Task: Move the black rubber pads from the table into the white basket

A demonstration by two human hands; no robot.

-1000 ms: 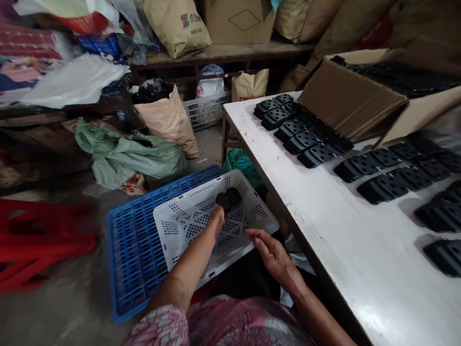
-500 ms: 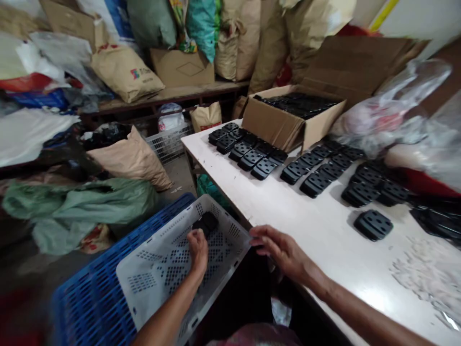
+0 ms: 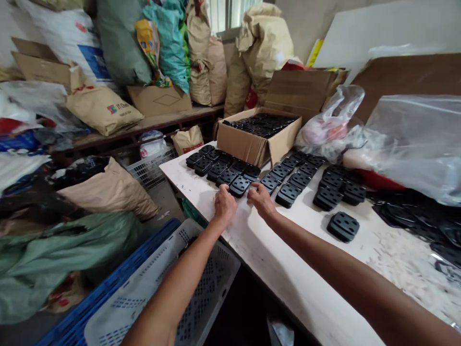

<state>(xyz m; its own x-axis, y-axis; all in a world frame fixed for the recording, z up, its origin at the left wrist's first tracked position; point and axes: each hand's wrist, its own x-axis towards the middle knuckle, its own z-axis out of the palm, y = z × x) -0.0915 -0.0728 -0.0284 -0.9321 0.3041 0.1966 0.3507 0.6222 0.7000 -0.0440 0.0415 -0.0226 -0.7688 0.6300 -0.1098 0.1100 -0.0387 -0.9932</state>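
Observation:
Several black pedal pads (image 3: 239, 186) with raised dots stand in stacked rows on the white table (image 3: 252, 245). My left hand (image 3: 225, 207) is closed at the near left corner of the front pad in the left group, its fingertips against the pads. My right hand (image 3: 261, 200) is at the right side of that same pad, fingers curled, with the fingertips at its edge. The pads partly hide the fingertips of both hands. Below my left forearm is a grey perforated basket (image 3: 230, 262); a dark thing inside it is mostly hidden by the arm.
A cardboard box (image 3: 239, 144) filled with black pieces stands behind the rows. One loose pad (image 3: 343, 227) lies at the right, near white scraps (image 3: 403, 259) and black sheets (image 3: 414, 211). A blue crate (image 3: 118, 278) is under the basket. Sacks (image 3: 122, 43) line the back.
Both hands have moved up and away from the basket and its rim to the front pad on the table. The camera view has shifted, showing more of the back wall.

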